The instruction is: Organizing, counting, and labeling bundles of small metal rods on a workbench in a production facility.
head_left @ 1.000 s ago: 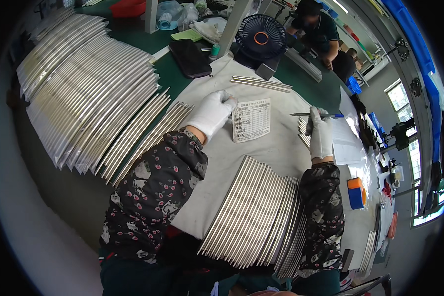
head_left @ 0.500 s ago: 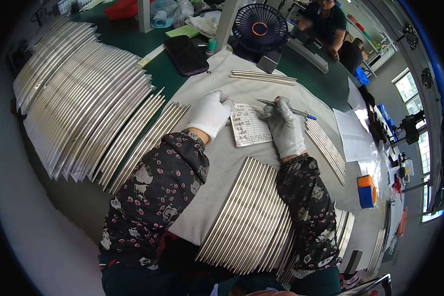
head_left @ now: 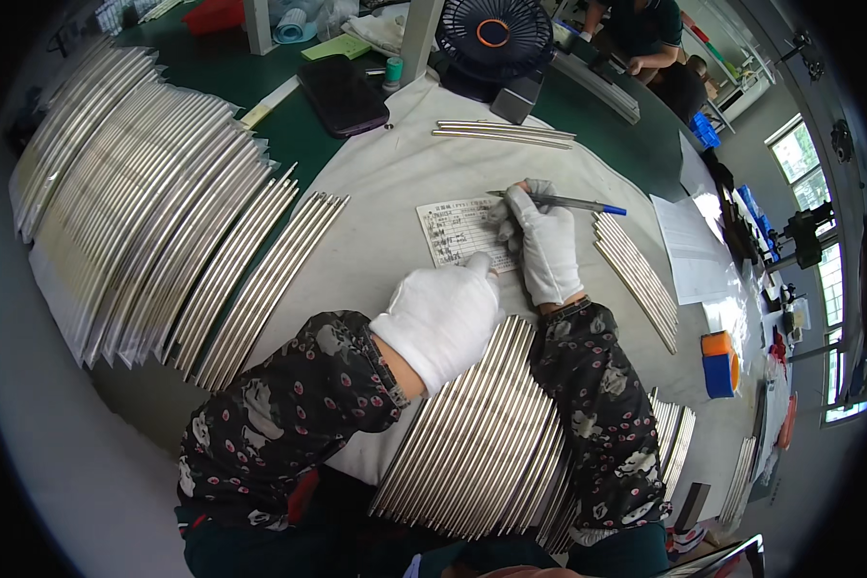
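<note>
Moving the left hand down from the left side of the card to its lower edge. Working at a green table spread with pale cloth, near one co-worker at upper right. Reaching past bare rods near the body, with bagged rods at left. Partly covering the card, lying on the cloth, with a loosely curled left hand, one finger stretched out. Pinching the pen in the nearly closed right hand. Counting one fan, one phone, one card, one pen.
</note>
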The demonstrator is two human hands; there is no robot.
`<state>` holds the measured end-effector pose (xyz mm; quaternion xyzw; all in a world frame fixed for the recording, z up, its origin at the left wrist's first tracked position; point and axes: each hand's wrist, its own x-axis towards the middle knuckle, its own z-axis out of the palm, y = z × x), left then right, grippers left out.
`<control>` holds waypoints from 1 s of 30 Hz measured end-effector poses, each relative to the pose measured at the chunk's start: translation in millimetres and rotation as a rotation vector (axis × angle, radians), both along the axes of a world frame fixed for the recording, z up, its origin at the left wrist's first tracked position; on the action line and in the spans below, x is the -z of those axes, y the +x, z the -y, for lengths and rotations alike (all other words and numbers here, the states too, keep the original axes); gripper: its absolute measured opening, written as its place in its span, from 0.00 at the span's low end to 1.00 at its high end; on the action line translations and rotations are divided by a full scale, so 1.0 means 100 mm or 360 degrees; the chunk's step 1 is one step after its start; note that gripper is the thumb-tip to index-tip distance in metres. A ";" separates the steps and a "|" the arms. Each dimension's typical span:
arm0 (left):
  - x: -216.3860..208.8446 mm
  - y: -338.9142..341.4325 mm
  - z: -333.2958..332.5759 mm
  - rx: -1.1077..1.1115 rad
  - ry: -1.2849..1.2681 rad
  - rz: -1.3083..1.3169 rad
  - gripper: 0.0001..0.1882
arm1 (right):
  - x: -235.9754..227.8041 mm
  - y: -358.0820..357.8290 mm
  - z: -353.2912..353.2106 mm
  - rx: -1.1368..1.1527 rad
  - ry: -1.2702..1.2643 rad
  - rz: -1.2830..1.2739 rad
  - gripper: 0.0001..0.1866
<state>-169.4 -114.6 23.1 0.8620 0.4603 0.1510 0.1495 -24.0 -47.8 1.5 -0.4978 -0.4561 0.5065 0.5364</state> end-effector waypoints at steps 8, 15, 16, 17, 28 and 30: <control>-0.02 0.06 0.07 0.0034 -0.0230 -0.0167 0.30 | 0.11 -0.08 0.00 -0.0031 0.0239 0.0136 0.06; -0.04 0.05 0.05 0.0044 -0.0324 -0.0194 0.28 | 0.01 -0.08 0.01 -0.0053 -0.0006 0.0416 0.04; -0.03 0.06 0.04 0.0065 -0.0326 -0.0188 0.27 | 0.01 -0.09 0.01 -0.0053 -0.0009 0.0422 0.04; -0.02 0.06 0.03 0.0086 -0.0329 -0.0182 0.27 | 0.02 -0.09 0.01 -0.0040 0.0075 0.0441 0.04; 0.00 0.05 0.05 0.0085 -0.0216 -0.0184 0.30 | 0.08 -0.09 0.02 -0.0057 0.0271 0.0528 0.04; -0.01 0.05 0.05 0.0084 -0.0205 -0.0177 0.32 | 0.08 -0.10 0.03 -0.0071 0.0256 0.0589 0.04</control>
